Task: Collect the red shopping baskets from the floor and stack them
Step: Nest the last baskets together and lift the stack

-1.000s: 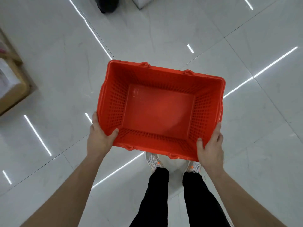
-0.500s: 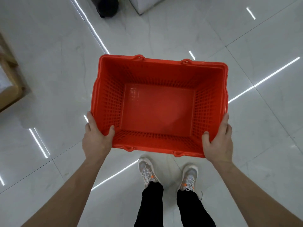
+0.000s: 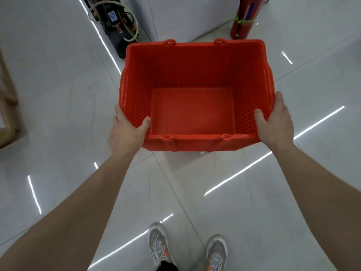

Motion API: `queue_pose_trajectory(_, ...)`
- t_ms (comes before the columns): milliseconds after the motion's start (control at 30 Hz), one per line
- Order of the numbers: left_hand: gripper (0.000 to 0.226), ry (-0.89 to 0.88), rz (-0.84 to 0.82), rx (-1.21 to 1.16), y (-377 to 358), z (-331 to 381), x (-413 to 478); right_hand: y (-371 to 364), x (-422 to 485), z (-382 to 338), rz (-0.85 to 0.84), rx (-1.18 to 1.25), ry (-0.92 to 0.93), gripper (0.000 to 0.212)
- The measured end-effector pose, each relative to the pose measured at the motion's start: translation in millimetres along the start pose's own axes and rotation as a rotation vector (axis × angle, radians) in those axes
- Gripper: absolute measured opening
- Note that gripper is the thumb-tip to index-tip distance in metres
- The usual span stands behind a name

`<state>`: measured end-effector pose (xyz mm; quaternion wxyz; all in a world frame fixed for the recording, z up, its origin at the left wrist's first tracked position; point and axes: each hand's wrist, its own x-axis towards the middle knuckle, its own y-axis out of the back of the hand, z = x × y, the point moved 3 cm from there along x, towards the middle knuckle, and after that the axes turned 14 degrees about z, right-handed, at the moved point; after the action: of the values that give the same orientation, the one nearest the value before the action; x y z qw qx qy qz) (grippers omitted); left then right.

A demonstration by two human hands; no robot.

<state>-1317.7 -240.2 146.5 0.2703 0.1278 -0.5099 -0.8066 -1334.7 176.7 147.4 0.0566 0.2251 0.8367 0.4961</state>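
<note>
Carried farther out from the body, the red basket hangs over the tiled floor, left hand and right hand each gripping an end wall, thumbs inside; seemingly mid-carry, it next needs lowering squarely onto a stack, none visible.

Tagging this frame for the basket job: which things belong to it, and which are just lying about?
Job: red shopping basket, gripped by left hand and right hand.
Lying about: red fire extinguishers, black machine with hoses, white cabinet, wooden furniture.
</note>
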Motion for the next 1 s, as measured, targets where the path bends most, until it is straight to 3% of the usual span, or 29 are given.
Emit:
queue_pose_trajectory(200, 0.098, 0.193, -0.046, -0.362, 5, -46, -51, 8, -73, 43, -0.081, 0.287, -0.138, 0.083)
queue_pose_trajectory(300, 0.107, 0.274, -0.066, -0.391, -7, -77, -86, -8, -115, 68, -0.117, 0.342, -0.213, 0.088)
queue_pose_trajectory(400, 0.113, 0.244, -0.086, -0.384, -35, -94, -102, -39, -134, 82, -0.123, 0.343, -0.223, 0.101)
queue_pose_trajectory(533, 0.117, 0.160, -0.064, -0.462, -77, -91, -90, -82, -129, 81, -0.017, 0.435, -0.165, 0.106)
queue_pose_trajectory(700, 0.108, 0.092, 0.046, -0.597, -124, -96, -72, -131, -116, 82, 0.185, 0.545, -0.134, 0.132)
queue_pose_trajectory(800, 0.110, 0.084, 0.103, -0.596, -142, -97, -59, -151, -104, 85, 0.279, 0.608, -0.121, 0.132)
queue_pose_trajectory(1000, 0.100, 0.093, 0.205, -0.635, -160, -76, -45, -163, -55, 85, 0.282, 0.719, -0.039, 0.120)
